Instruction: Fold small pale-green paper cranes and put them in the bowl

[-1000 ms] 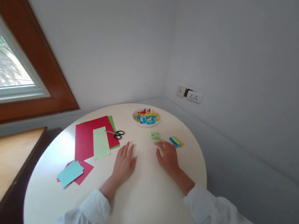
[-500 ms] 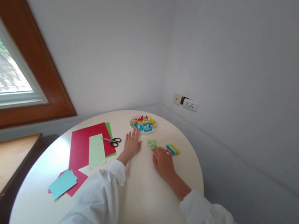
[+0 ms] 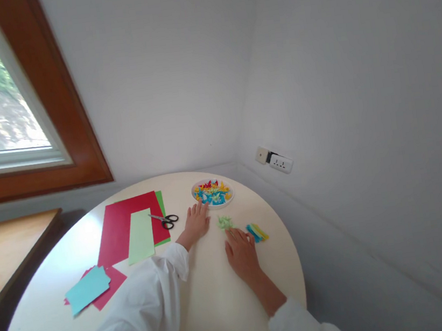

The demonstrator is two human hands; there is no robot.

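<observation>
My left hand (image 3: 196,223) lies with fingers stretched out at the near left rim of a white oval plate (image 3: 230,199). Small red, yellow, blue and pale green folded paper pieces (image 3: 214,193) fill that plate. A little pale green pile of paper bits (image 3: 225,222) rests on the table just in front of my right hand (image 3: 240,247). That hand is palm down with its fingers extended, the tips at the pile's near edge. Right of it are blue and yellow paper strips (image 3: 257,232). Nothing visible is held in either hand.
Scissors with black handles (image 3: 167,221) lie over red paper (image 3: 126,221) and a pale green sheet (image 3: 140,234). Light blue paper (image 3: 87,289) overlaps pink paper (image 3: 110,288) on the left. The round table (image 3: 223,306) stands against walls, near a socket (image 3: 281,163).
The view has tilted up slightly, so the table's things appear lower. My left fingers look a little closer together; my right hand stays by the green pile.
</observation>
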